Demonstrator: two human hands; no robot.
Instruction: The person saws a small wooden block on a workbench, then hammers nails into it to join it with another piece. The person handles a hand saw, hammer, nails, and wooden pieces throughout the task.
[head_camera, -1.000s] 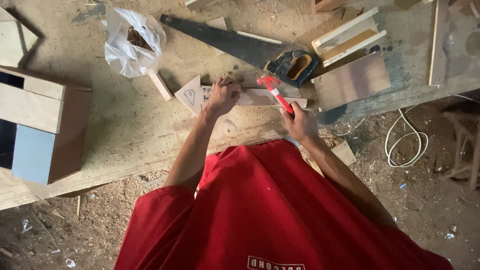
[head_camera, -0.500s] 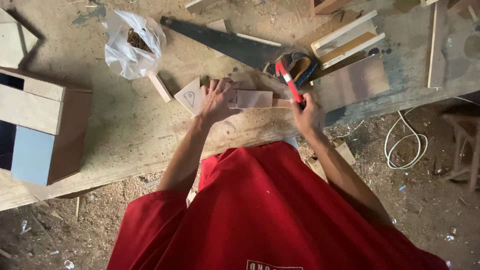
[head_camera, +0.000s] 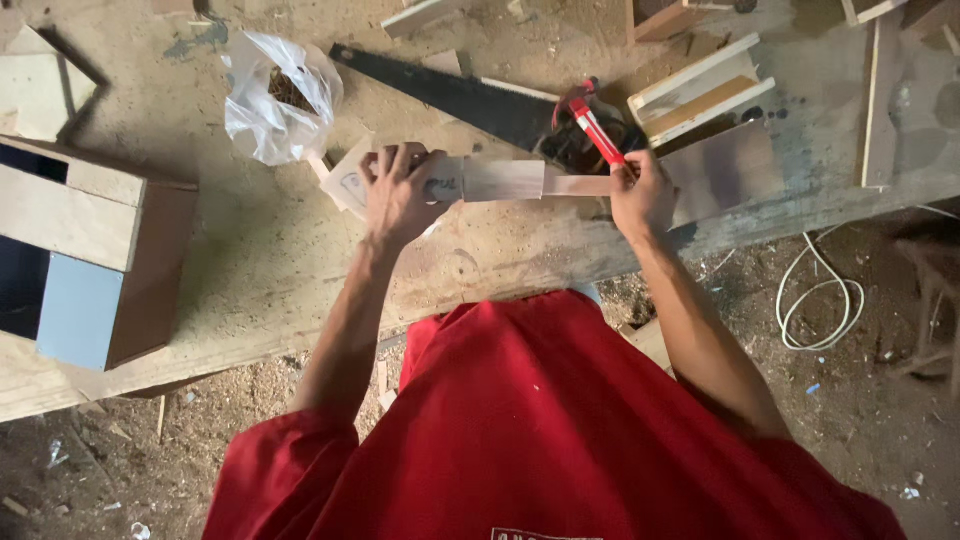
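Note:
My left hand presses flat on the left end of a short pale wooden strip lying across the dusty workbench. My right hand is closed around a red pencil that points up and left, its lower end at the strip's right end. Just behind the strip lies a hand saw with a dark blade and black handle. A small wood offcut with a drawn mark sits under the left hand's edge.
A clear plastic bag with dark bits lies at back left. A wooden box with blue panel stands at the left. Stacked wood pieces and a flat board sit at right. A white cable coils on the sawdust floor.
My right hand with the red pencil has shifted right along the strip. My left hand stayed pressed on the left end.

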